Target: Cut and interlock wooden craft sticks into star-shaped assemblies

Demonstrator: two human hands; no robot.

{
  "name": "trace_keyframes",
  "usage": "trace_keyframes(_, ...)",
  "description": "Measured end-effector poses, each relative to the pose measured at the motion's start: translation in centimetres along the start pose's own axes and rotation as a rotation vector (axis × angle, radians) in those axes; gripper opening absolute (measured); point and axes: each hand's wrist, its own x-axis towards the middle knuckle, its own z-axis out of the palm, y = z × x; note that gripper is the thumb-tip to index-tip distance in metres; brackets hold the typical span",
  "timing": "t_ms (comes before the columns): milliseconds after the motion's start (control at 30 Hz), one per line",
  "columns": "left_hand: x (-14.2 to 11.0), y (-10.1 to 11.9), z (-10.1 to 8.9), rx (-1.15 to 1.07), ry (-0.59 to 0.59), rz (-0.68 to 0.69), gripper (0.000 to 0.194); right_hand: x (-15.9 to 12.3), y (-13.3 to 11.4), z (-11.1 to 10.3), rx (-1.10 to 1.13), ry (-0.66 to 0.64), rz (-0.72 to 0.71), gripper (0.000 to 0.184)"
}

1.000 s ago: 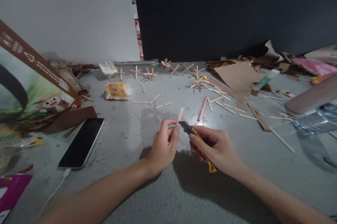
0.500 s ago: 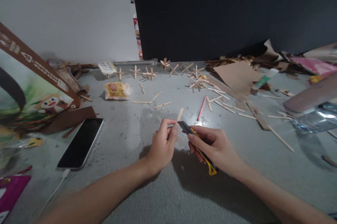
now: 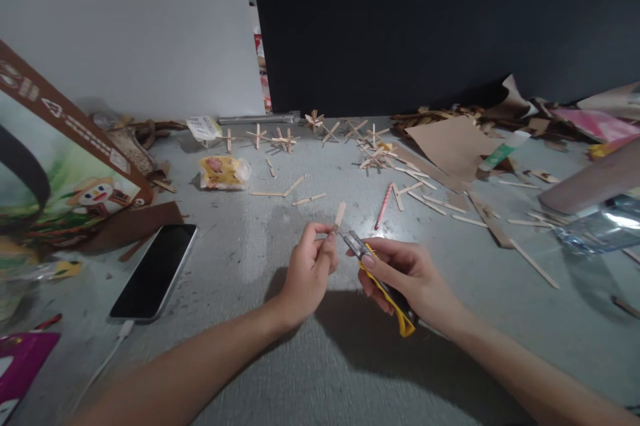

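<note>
Between the thumb and fingers of my left hand (image 3: pixel 310 269) a short wooden popsicle stick (image 3: pixel 340 214) points up and away. My right hand (image 3: pixel 405 276) is wrapped round a yellow and black utility knife (image 3: pixel 383 285). The knife's tip is close to the lower part of the stick, by my left fingertips; whether the blade touches the wood I cannot tell. Just beyond my hands a red and white striped pencil (image 3: pixel 384 206) lies on the grey table (image 3: pixel 240 359).
Crossed stick pieces (image 3: pixel 258 136) stand along the back, with loose sticks (image 3: pixel 427 203) at the right. Further right lie cardboard (image 3: pixel 450 149), a glue stick (image 3: pixel 505 151) and a clear plastic bottle (image 3: pixel 605 223). A phone (image 3: pixel 154 273), a yellow packet (image 3: pixel 224 173) and a printed box (image 3: pixel 75 166) are at the left.
The knife has rolled slightly in my right hand, so its metal front shows brighter, and its tip has shifted a little. The stick in my left hand has tilted slightly.
</note>
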Motion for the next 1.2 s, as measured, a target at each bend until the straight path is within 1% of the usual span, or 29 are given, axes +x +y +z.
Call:
trace_keyframes(67,0.1,0.0,0.0,-0.041,-0.002,0.006,0.044,0.0,0.2,-0.2,-0.138,0.095,-0.113,0.035)
trace_keyframes(100,0.2,0.1,0.0,-0.060,-0.002,0.007,0.045,0.1,0.4,-0.3,-0.246,0.149,-0.201,0.031)
trace_keyframes(133,0.2,0.1,0.0,-0.076,0.000,0.007,0.046,0.2,0.6,-0.6,-0.371,0.194,-0.308,0.026)
trace_keyframes(200,0.3,0.1,0.0,-0.104,0.002,0.002,0.047,0.7,1.0,-1.2,-0.620,0.241,-0.540,0.015)
trace_keyframes(267,0.4,0.2,0.0,-0.123,-0.006,0.002,0.048,1.2,1.4,-1.9,-0.795,0.241,-0.710,0.019)
trace_keyframes(333,0.3,0.2,0.0,-0.132,-0.020,0.005,0.049,1.7,1.9,-2.5,-0.890,0.236,-0.791,0.026)
trace_keyframes(467,0.3,0.4,0.0,-0.124,-0.041,0.007,0.049,2.6,2.5,-3.3,-0.956,0.243,-0.862,0.031)
trace_keyframes(667,0.2,0.6,0.1,-0.118,-0.053,0.003,0.049,3.4,3.1,-4.1,-0.988,0.261,-0.881,0.030)
trace_keyframes(900,0.2,0.4,0.0,-0.090,-0.058,0.017,0.049,3.3,3.0,-4.2,-0.939,0.229,-0.884,0.029)
trace_keyframes(1067,0.2,0.4,0.0,-0.087,-0.065,0.011,0.048,3.2,2.9,-4.2,-0.959,0.212,-0.951,0.032)
trace_keyframes(1200,0.2,0.4,0.0,-0.105,-0.072,0.013,0.048,3.3,2.9,-4.3,-0.982,0.206,-0.965,0.034)
